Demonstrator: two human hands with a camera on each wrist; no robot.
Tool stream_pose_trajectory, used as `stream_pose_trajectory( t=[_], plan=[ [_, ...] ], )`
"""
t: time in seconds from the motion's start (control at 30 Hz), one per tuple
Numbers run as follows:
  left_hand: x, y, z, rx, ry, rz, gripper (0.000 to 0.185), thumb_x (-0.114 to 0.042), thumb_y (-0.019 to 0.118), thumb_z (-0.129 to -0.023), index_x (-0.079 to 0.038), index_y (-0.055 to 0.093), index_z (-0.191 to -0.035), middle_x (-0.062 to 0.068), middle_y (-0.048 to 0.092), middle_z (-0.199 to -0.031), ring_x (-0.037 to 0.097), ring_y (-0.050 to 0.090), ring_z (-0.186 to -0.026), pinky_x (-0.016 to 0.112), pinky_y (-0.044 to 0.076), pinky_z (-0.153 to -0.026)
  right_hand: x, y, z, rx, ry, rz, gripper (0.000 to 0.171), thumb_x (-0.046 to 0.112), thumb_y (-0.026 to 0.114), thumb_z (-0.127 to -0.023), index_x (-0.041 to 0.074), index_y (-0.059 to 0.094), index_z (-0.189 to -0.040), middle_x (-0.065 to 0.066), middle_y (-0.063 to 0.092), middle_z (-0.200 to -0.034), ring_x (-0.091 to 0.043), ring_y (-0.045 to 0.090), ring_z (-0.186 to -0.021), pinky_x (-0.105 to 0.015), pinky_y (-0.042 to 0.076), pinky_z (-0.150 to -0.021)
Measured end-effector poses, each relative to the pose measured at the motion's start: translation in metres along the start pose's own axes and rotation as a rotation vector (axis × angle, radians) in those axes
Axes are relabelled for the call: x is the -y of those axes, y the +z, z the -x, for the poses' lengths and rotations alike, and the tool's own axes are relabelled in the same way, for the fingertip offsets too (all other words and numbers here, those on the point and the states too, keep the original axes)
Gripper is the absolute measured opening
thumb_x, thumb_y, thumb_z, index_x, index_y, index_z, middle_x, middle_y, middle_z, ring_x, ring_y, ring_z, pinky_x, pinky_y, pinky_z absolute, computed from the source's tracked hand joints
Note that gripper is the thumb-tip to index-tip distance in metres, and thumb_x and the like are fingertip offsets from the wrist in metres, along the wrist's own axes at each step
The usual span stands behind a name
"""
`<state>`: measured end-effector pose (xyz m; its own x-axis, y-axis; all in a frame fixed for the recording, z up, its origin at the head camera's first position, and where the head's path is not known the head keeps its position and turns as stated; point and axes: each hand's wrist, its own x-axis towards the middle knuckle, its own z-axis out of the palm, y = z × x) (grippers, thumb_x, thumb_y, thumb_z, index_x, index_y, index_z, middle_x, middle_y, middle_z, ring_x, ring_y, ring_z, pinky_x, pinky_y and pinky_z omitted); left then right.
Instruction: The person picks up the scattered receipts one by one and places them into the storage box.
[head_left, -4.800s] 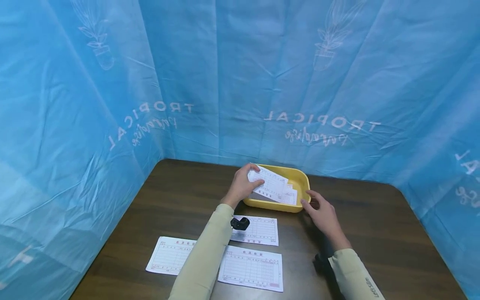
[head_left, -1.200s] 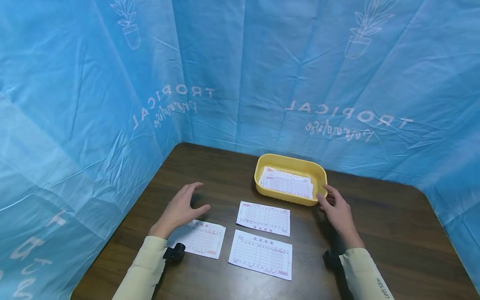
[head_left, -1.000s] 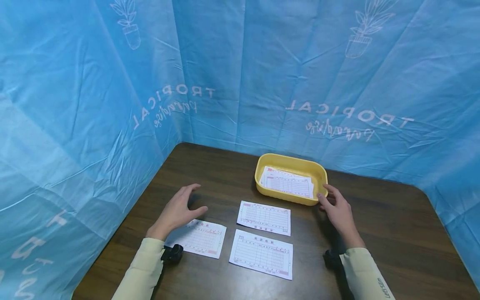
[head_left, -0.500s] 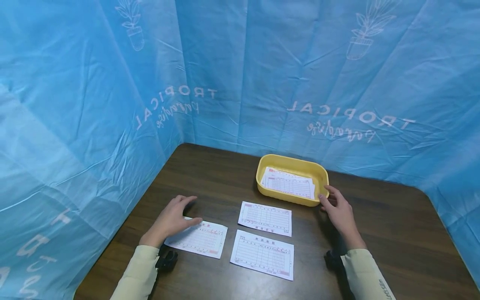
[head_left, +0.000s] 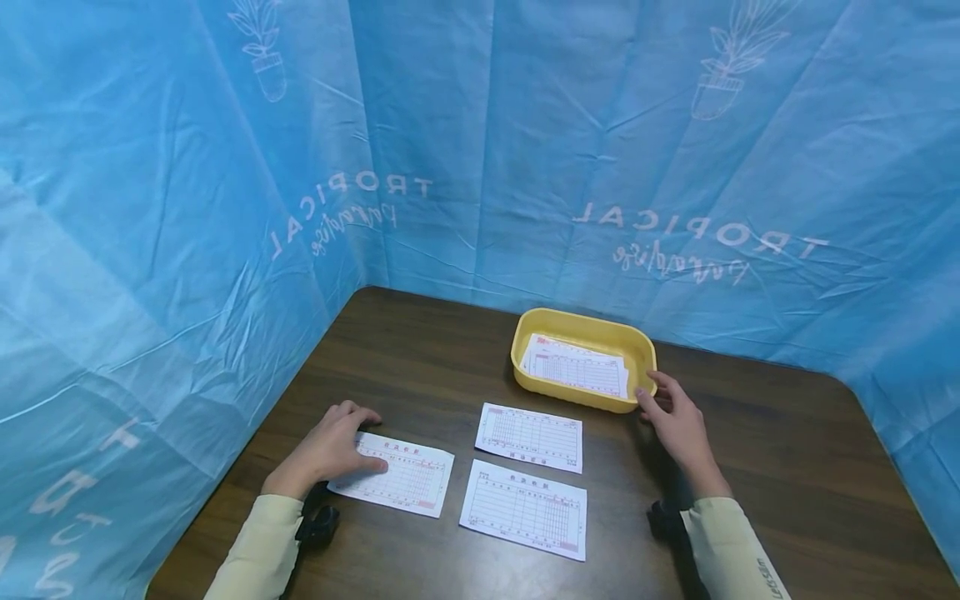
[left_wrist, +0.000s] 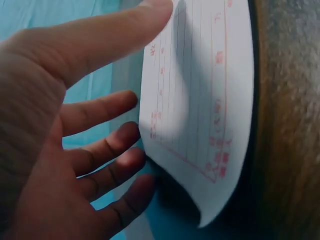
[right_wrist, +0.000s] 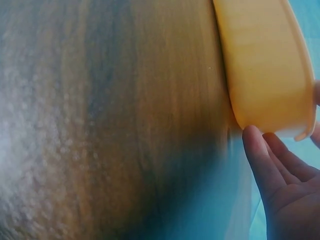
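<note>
We see the left hand (head_left: 327, 450) resting on the left end of a printed slip (head_left: 395, 478) that lies flat near the front-left part of the tabletop (head_left: 420, 367); the thumb lies across the slip's upper face and the fingers (left_wrist: 107, 150) are loosely spread along its edge, and in the left wrist view that edge curls up a little off the wood, so the hand presses and touches the paper rather than clutching it; the right hand (head_left: 678, 421) sits toward the middle of the tabletop's right half, its relaxed, nearly straight fingertips (right_wrist: 257, 150) touching the near right corner of the yellow tray (head_left: 577, 321), with nothing pinched between them; the tray stands toward the back edge of the tabletop, right of centre, and holds a small stack of slips (head_left: 576, 368) lying flat inside it; two more slips lie on the wood between the hands, the middle slip (head_left: 529, 437) just in front of the tray and the front slip (head_left: 525, 508) nearer the front edge, the two close together but not overlapping, and both just right of the slip under the left hand; pale green sleeves (head_left: 258, 542) cover both forearms, each with a small black device at the wrist; a blue printed sheet (head_left: 225, 208) rises behind the back and left edges of the tabletop.
</note>
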<state>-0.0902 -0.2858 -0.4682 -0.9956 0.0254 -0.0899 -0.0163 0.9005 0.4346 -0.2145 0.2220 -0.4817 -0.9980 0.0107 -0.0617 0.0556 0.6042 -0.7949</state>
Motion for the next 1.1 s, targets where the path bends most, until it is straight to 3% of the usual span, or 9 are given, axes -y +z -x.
stream_pose_trajectory(
  t=[0.4,0.77,0.97,1.1],
  plan=[
    [0.000,-0.004,-0.001,0.073,0.003,-0.018,0.048,-0.030,0.089,-0.065,-0.009,0.065,-0.101,0.005,0.053,-0.104,0.025,0.044,-0.096,0.043,0.046,-0.084,-0.002,0.000,0.000,0.000,-0.005,0.004,0.073,0.058,0.048,-0.094,0.014,0.031,-0.149,-0.025,0.042,-0.138,-0.037,0.057,-0.109,-0.055,0.046,-0.091],
    [0.001,-0.002,-0.005,0.109,0.033,0.025,0.026,-0.022,0.087,-0.069,-0.019,0.065,-0.083,-0.005,0.053,-0.085,0.020,0.041,-0.088,0.035,0.043,-0.073,-0.001,-0.001,0.001,-0.006,0.007,0.006,0.071,0.055,0.049,-0.095,0.015,0.030,-0.150,-0.025,0.042,-0.139,-0.036,0.058,-0.108,-0.055,0.045,-0.092],
    [0.007,-0.002,-0.003,0.106,0.107,0.093,0.018,-0.012,0.080,-0.078,-0.022,0.066,-0.076,-0.007,0.054,-0.086,0.019,0.043,-0.089,0.036,0.043,-0.074,0.002,-0.001,0.003,-0.014,-0.013,0.000,0.070,0.054,0.050,-0.095,0.015,0.032,-0.149,-0.024,0.043,-0.137,-0.036,0.056,-0.111,-0.053,0.047,-0.091],
    [0.014,-0.004,-0.004,0.121,0.169,0.191,0.017,-0.006,0.074,-0.083,-0.019,0.064,-0.079,-0.008,0.056,-0.082,0.018,0.049,-0.082,0.036,0.045,-0.073,0.002,0.000,0.003,-0.001,-0.016,0.007,0.069,0.053,0.051,-0.095,0.015,0.032,-0.150,-0.024,0.044,-0.136,-0.035,0.058,-0.108,-0.051,0.049,-0.088]
  ],
)
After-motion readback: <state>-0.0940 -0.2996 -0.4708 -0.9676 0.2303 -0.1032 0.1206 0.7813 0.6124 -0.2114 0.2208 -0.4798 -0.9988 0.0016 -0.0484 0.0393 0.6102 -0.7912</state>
